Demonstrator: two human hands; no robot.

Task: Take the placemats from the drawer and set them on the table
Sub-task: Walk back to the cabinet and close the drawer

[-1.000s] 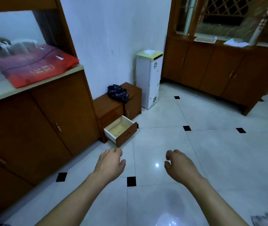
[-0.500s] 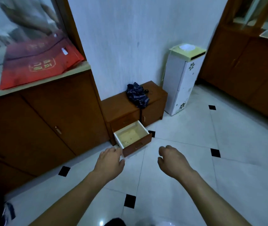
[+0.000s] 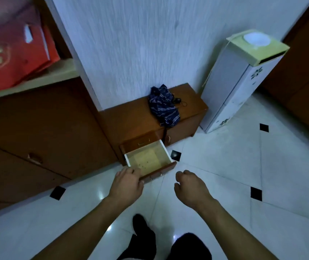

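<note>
Open drawer w/ placemats, left hand nr front, right hand apart

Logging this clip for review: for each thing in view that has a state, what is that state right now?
lower drawer: pulled open, yellowish flat mat inside.
upper drawer: shut.
left hand: empty, fingers curled, in front of the lower drawer's front corner.
right hand: empty, loosely curled, clear of the drawer.
folded umbrella: collapsed, lying on the low cabinet.
low cabinet: right door shut.
white dispenser: upright, no bottle on top.
</note>
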